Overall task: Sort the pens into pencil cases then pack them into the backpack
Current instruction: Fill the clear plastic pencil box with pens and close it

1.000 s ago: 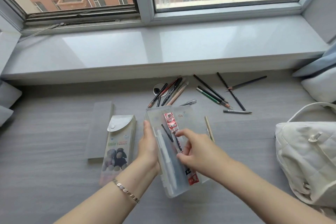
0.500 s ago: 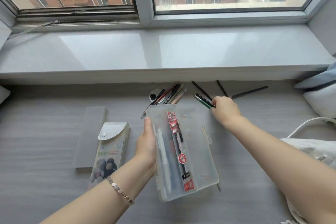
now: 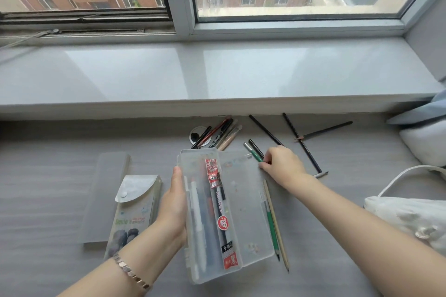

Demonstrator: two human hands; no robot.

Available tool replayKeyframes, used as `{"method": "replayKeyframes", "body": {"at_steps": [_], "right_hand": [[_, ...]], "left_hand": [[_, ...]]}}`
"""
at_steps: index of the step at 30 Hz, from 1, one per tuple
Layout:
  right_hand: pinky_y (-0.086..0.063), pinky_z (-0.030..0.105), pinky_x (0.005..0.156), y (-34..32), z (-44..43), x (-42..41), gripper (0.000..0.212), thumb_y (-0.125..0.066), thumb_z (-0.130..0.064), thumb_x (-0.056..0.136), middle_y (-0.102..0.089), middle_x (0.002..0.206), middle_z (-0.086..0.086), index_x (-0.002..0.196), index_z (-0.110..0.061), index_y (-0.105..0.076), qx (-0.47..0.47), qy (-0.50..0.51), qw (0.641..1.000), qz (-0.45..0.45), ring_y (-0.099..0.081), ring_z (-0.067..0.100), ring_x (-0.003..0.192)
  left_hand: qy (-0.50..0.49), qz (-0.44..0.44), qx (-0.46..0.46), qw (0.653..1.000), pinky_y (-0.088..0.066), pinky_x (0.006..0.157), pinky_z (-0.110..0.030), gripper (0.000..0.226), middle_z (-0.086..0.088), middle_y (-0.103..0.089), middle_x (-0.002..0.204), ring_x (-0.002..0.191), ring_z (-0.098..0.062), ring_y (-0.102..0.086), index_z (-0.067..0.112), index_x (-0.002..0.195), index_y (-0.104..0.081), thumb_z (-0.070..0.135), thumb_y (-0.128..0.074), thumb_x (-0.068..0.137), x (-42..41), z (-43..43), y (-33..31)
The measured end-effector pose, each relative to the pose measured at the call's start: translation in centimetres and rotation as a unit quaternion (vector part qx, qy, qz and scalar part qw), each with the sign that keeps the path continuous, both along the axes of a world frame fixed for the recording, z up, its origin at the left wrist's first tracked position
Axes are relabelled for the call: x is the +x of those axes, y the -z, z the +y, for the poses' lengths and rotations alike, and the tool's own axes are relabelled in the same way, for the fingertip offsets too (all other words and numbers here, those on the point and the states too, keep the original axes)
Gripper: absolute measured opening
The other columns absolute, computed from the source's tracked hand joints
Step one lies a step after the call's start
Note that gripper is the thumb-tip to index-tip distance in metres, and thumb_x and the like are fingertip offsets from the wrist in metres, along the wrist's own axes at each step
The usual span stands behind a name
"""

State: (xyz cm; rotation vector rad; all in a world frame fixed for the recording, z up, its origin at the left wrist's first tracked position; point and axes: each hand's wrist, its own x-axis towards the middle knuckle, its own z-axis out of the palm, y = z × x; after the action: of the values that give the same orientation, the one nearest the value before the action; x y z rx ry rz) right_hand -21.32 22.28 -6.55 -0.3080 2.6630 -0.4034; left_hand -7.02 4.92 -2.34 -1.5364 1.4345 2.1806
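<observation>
1. My right hand was inside the clear pencil case a second ago, setting a pen down. It has since crossed to the loose pens and now sits just beyond the case's far right corner.
2. Its fingers are curled down and pinch the near end of the green pen. A black pen lies right alongside; I cannot tell whether it is in the pinch too.
3. My left hand grips the case by its left wall, thumb along the rim, as before. The case is open, with several pens in its tray.
4. Still loose are a cluster of pens near the sill, black pencils to the right, and two pencils beside the lid.
5. The white backpack sits well apart at the right edge.
6. Judgement: one pen is filed and the next is being collected. Sorting is partly done, and packing has not begun.
</observation>
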Motion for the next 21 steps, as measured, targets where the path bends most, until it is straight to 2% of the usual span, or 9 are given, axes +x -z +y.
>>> {"method": "replayKeyframes", "body": {"at_steps": [3,7,8,11,13,15,17,19,21], "right_hand": [[-0.044,0.032,0.074,-0.5,0.5,-0.7,0.016,-0.056,-0.03,0.088,-0.065,0.096,0.008,0.08,-0.016,-0.058,-0.035,0.04,0.998,0.021,-0.059,0.028,0.092],[-0.045,0.036,0.082,-0.9,0.5,-2.2,0.018,-0.05,-0.018,0.09,-0.06,0.108,0.01,0.1,-0.01,-0.063,-0.026,0.04,0.996,0.076,-0.056,0.03,0.101],[-0.045,0.037,0.083,-0.9,0.2,-2.6,0.021,-0.048,-0.015,0.09,-0.058,0.111,0.011,0.105,-0.01,-0.062,-0.03,0.028,0.995,0.087,-0.056,0.031,0.103],[-0.044,0.037,0.084,-1.1,-1.9,-3.3,0.03,-0.044,-0.007,0.089,-0.055,0.117,0.009,0.113,-0.012,-0.061,-0.05,-0.059,0.992,0.102,-0.053,0.031,0.108],[-0.043,0.036,0.086,-1.1,-4.0,-3.5,0.034,-0.044,-0.006,0.088,-0.052,0.12,0.008,0.117,-0.016,-0.058,-0.037,-0.151,0.984,0.085,-0.049,0.029,0.113],[-0.043,0.035,0.083,-0.9,-6.0,-3.3,0.034,-0.045,-0.006,0.087,-0.049,0.12,0.01,0.117,-0.016,-0.057,0.009,-0.227,0.971,0.076,-0.047,0.029,0.112],[-0.043,0.035,0.074,-1.0,-7.8,-3.0,0.031,-0.045,-0.005,0.086,-0.046,0.119,0.013,0.115,-0.011,-0.054,0.068,-0.281,0.951,0.105,-0.048,0.031,0.106],[-0.036,0.034,0.065,-1.0,-8.8,-3.0,0.025,-0.044,-0.002,0.087,-0.043,0.12,0.016,0.11,-0.006,-0.053,0.119,-0.321,0.931,0.131,-0.049,0.031,0.101],[-0.033,0.032,0.064,-1.1,-8.7,-3.0,0.023,-0.048,-0.002,0.085,-0.045,0.121,0.016,0.107,-0.005,-0.055,0.146,-0.362,0.909,0.146,-0.052,0.029,0.102]], "left_hand": [[0.019,-0.007,-0.007,1.0,-0.055,0.08,-0.042,0.065,-0.012,-0.074,0.092,0.087,-0.031,-0.069,0.014,0.101,-0.07,0.066,-0.035,0.088,-0.1,-0.6,0.3],[0.044,-0.011,-0.032,0.998,-0.052,0.07,-0.034,0.06,-0.008,-0.075,0.089,0.085,-0.027,-0.069,0.016,0.096,-0.072,0.062,-0.034,0.09,-0.1,-1.6,0.2],[0.046,-0.01,-0.037,0.998,-0.053,0.072,-0.034,0.059,-0.008,-0.075,0.09,0.086,-0.026,-0.069,0.016,0.096,-0.072,0.061,-0.034,0.09,0.0,-1.9,0.1],[0.047,-0.015,-0.049,0.998,-0.049,0.096,-0.043,0.061,-0.005,-0.075,0.096,0.095,-0.027,-0.068,0.019,0.1,-0.073,0.065,-0.035,0.087,0.3,-3.4,0.2],[0.043,-0.022,-0.047,0.998,-0.045,0.102,-0.046,0.063,-0.005,-0.075,0.096,0.098,-0.029,-0.067,0.02,0.098,-0.074,0.068,-0.036,0.084,0.7,-4.8,0.8],[0.038,-0.026,-0.039,0.998,-0.045,0.101,-0.049,0.063,-0.008,-0.074,0.094,0.098,-0.033,-0.066,0.021,0.09,-0.075,0.07,-0.039,0.08,1.1,-5.8,1.1],[0.024,-0.029,-0.05,0.998,-0.045,0.099,-0.054,0.057,-0.012,-0.073,0.098,0.1,-0.037,-0.065,0.023,0.082,-0.074,0.072,-0.046,0.073,1.4,-7.0,1.4],[0.007,-0.037,-0.049,0.998,-0.049,0.092,-0.051,0.056,-0.013,-0.071,0.1,0.096,-0.037,-0.065,0.025,0.087,-0.071,0.074,-0.05,0.07,1.9,-8.1,1.7],[-0.002,-0.025,-0.029,0.999,-0.053,0.078,-0.041,0.059,-0.01,-0.072,0.094,0.084,-0.032,-0.067,0.022,0.1,-0.069,0.071,-0.045,0.077,2.3,-8.8,1.8]]}}
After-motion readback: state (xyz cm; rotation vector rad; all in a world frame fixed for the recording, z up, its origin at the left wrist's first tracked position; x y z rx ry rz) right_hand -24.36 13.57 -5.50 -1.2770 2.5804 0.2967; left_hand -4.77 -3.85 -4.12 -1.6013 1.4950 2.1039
